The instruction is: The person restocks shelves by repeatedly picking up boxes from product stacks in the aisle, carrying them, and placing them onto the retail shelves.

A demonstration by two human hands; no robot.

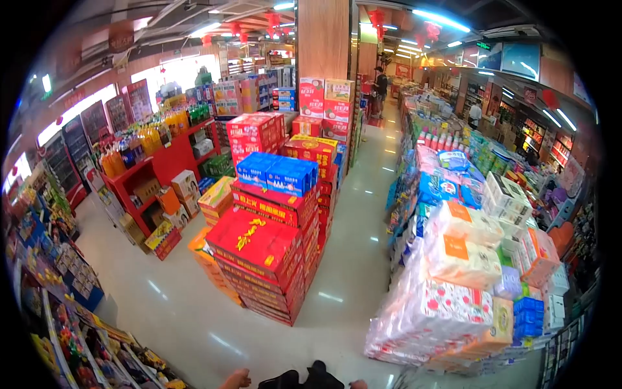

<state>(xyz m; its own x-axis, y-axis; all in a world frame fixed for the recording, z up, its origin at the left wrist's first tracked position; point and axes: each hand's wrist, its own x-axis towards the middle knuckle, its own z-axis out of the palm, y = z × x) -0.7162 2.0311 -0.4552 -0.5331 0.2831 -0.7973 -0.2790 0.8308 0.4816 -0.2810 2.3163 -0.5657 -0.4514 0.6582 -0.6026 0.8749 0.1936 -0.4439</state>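
My left hand [237, 379] shows at the bottom edge, over the floor, with its fingers loosely bent and nothing visible in it. Only a small part of my right hand [358, 384] enters the bottom edge; its fingers are cut off by the frame. Between the hands are my dark-clothed legs [295, 380]. Both hands are apart from the goods. Ahead stands a stack of red cartons [256, 249] with yellow lettering, topped by blue boxes [276, 174]. To the right rises a pile of wrapped tissue packs [453, 308].
A shiny aisle floor [350, 259] runs between the stacks. A red shelf [168, 168] with drink bottles [152, 137] stands left, and a slanted goods rack [91, 343] at lower left. A wooden pillar [324, 42] rises behind the cartons. A person [380, 84] is far down the aisle.
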